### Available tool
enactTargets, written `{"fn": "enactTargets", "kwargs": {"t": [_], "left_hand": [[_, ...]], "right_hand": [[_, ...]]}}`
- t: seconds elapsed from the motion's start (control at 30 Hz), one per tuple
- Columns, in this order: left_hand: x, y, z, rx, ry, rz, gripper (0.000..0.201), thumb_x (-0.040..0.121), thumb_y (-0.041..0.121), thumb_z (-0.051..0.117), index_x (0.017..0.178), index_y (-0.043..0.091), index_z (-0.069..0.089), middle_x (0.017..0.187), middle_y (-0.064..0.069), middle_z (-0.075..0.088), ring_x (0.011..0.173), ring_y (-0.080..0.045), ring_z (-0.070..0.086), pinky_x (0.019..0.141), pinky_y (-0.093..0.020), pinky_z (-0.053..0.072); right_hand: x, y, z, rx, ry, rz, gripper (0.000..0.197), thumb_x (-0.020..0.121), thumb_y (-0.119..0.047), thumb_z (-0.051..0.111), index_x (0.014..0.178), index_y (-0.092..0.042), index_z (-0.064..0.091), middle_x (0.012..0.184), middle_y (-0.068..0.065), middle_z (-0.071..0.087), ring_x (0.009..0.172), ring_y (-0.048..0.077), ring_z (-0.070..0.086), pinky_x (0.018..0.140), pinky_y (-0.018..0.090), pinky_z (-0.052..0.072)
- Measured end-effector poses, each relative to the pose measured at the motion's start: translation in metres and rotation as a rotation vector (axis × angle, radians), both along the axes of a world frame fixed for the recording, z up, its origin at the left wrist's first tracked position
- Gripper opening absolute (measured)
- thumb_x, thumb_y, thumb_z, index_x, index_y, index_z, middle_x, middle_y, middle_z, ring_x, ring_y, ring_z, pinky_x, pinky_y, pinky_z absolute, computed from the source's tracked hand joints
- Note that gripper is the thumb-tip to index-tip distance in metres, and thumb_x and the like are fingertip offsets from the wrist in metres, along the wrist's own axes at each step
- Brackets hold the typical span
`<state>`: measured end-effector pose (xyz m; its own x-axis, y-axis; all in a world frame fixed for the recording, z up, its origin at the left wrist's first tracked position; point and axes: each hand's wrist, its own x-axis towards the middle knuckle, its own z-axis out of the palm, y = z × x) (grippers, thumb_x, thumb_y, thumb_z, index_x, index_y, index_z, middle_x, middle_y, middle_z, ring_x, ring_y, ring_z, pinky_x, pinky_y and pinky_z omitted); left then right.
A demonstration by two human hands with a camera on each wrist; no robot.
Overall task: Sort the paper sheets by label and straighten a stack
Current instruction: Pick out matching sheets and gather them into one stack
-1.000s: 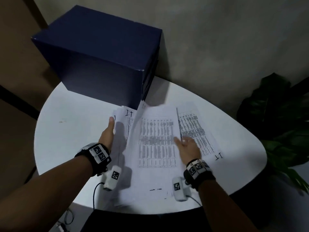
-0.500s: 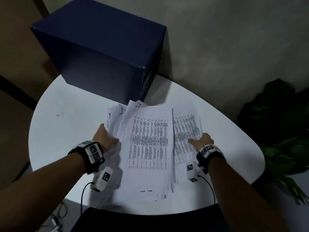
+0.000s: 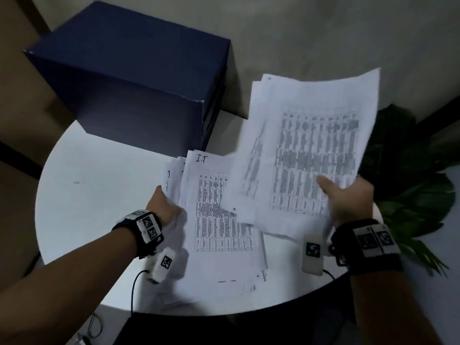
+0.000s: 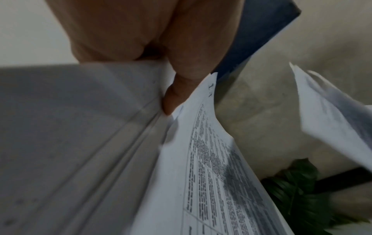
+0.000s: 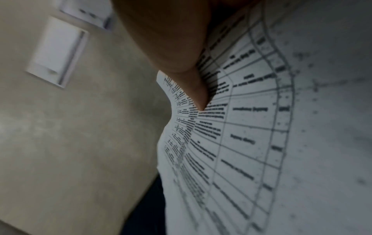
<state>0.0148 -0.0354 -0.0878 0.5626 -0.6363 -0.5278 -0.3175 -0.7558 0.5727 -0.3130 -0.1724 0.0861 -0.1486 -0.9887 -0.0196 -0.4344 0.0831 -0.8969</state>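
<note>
A fanned stack of printed sheets (image 3: 219, 220) lies on the round white table (image 3: 99, 195); its top sheet bears a handwritten "I.T" label (image 3: 201, 159). My left hand (image 3: 165, 207) grips the stack's left edge, thumb on top of the sheets (image 4: 175, 95). My right hand (image 3: 346, 197) holds a few printed sheets (image 3: 311, 150) lifted off the table at the right, thumb (image 5: 193, 82) pressed on the printed table, fingers hidden beneath the paper. The lifted sheets (image 4: 332, 119) show at the right in the left wrist view.
A large dark blue box (image 3: 139, 78) stands at the back of the table, just behind the stack. A green plant (image 3: 410, 170) sits off the table's right edge. A wall (image 3: 323, 33) rises behind.
My right hand has picked up the right-hand sheets and raised them off the table. My left hand stays at the stack's left edge.
</note>
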Motion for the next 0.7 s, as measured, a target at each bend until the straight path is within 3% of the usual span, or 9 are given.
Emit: {"fn": "enactTargets", "kwargs": {"t": [0.07,0.13,0.2,0.3,0.4,0.5,0.57,0.63,0.7], "left_hand": [[-0.014,-0.009,-0.002,-0.06,0.02,-0.073,0.053,0.054,0.032,0.078,0.096,0.005,0.06,0.084,-0.006,0.065,0.086,-0.032,0.069,0.061,-0.03,0.048],[-0.03,-0.017,0.002,-0.088,0.066,-0.126,0.04,0.072,0.04,0.075,0.099,0.013,0.063,0.094,0.001,0.067,0.089,-0.026,0.067,0.071,-0.031,0.048],[-0.04,-0.021,-0.001,-0.076,0.127,-0.107,0.028,0.085,0.034,0.066,0.096,0.009,0.063,0.096,-0.004,0.066,0.088,-0.025,0.062,0.077,-0.032,0.046],[-0.035,-0.022,-0.005,-0.082,0.358,0.148,0.067,0.077,0.062,0.059,0.111,0.005,0.069,0.111,-0.015,0.072,0.1,-0.032,0.068,0.094,-0.039,0.053],[-0.026,-0.024,-0.012,-0.061,0.531,0.262,0.11,0.07,0.089,0.047,0.134,0.0,0.058,0.139,-0.019,0.059,0.129,-0.038,0.056,0.114,-0.052,0.038],[-0.052,-0.024,0.01,-0.1,0.454,0.034,0.073,0.093,0.056,0.05,0.14,0.002,0.04,0.137,-0.021,0.056,0.115,-0.036,0.061,0.104,-0.053,0.047],[-0.063,-0.02,0.006,-0.099,0.466,-0.079,0.065,0.09,0.035,0.064,0.137,0.005,0.03,0.134,-0.021,0.054,0.112,-0.031,0.06,0.098,-0.053,0.052],[-0.062,-0.021,-0.006,-0.066,0.507,-0.065,0.095,0.074,0.045,0.078,0.144,0.011,0.023,0.141,-0.014,0.05,0.122,-0.031,0.056,0.1,-0.051,0.052],[-0.06,-0.028,0.002,-0.069,0.633,0.089,0.112,0.061,0.062,0.082,0.144,0.008,0.03,0.143,-0.014,0.053,0.112,-0.026,0.062,0.094,-0.044,0.055]], "right_hand": [[0.006,0.013,-0.046,0.179,0.012,0.051,0.036,0.075,-0.012,0.081,0.109,-0.005,0.07,0.104,0.007,0.072,0.093,0.024,0.07,0.088,0.038,0.056],[0.015,0.03,-0.09,0.343,0.041,0.062,0.037,0.073,-0.012,0.083,0.106,-0.003,0.07,0.104,0.012,0.073,0.091,0.024,0.069,0.089,0.039,0.055],[0.023,0.049,-0.121,0.443,0.09,0.044,0.044,0.071,-0.018,0.085,0.108,-0.002,0.066,0.109,0.013,0.071,0.097,0.026,0.068,0.09,0.037,0.054],[0.019,0.064,-0.137,0.506,0.233,0.049,0.069,0.072,-0.03,0.084,0.128,-0.007,0.05,0.121,0.011,0.062,0.115,0.03,0.059,0.096,0.033,0.045],[0.001,0.055,-0.141,0.488,0.352,0.102,0.071,0.077,-0.037,0.078,0.133,-0.014,0.04,0.108,0.009,0.066,0.109,0.029,0.061,0.088,0.029,0.042],[-0.004,0.035,-0.152,0.399,0.496,0.17,0.072,0.083,-0.041,0.07,0.139,-0.006,0.042,0.136,0.01,0.056,0.123,0.03,0.054,0.103,0.038,0.042],[0.005,0.024,-0.161,0.403,0.538,0.334,0.075,0.087,-0.04,0.065,0.147,-0.007,0.033,0.15,0.007,0.04,0.136,0.029,0.041,0.114,0.04,0.033],[0.016,0.015,-0.166,0.438,0.527,0.365,0.078,0.091,-0.036,0.062,0.152,-0.013,0.02,0.156,0.006,0.029,0.143,0.029,0.028,0.118,0.043,0.026],[0.024,0.007,-0.168,0.405,0.48,0.356,0.075,0.093,-0.027,0.06,0.153,-0.015,0.017,0.159,0.003,0.025,0.146,0.026,0.024,0.12,0.041,0.024]]}}
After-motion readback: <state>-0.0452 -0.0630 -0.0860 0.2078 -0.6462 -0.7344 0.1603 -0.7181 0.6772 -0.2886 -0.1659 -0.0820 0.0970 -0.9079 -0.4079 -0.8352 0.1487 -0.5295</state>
